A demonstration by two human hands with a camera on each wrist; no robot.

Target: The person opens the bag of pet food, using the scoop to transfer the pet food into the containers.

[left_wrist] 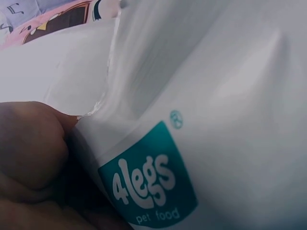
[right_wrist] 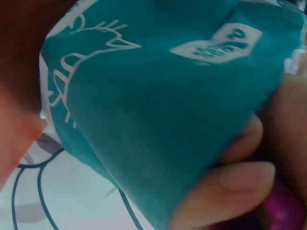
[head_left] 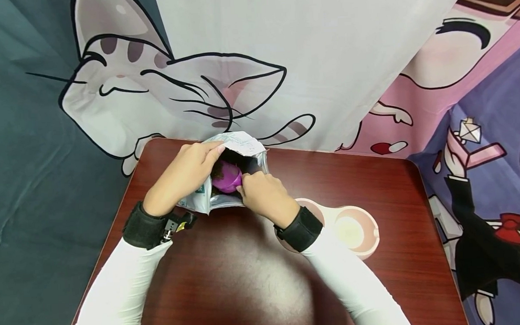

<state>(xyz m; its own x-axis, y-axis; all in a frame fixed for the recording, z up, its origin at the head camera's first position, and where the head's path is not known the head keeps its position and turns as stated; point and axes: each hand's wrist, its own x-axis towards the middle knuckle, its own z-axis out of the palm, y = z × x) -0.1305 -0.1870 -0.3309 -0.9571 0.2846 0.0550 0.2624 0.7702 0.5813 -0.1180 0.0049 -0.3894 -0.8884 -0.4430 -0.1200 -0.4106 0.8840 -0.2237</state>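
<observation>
Scoop [head_left: 228,179] of purple plastic sits inside the mouth of the pet food bag [head_left: 239,143], and we grip it with our right hand [head_left: 265,193] while our left hand [head_left: 189,165] pinches the bag's rim. Our right forearm partly covers a pink double bowl [head_left: 371,221] on the table [head_left: 394,191].

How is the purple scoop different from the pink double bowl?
The purple scoop is bright; the pink double bowl is pale. The right hand holds the scoop in the open pet food bag; the bowl sits on the table. The scoop looks smaller than the bowl, which has two round dishes. Both have rounded shapes.
</observation>
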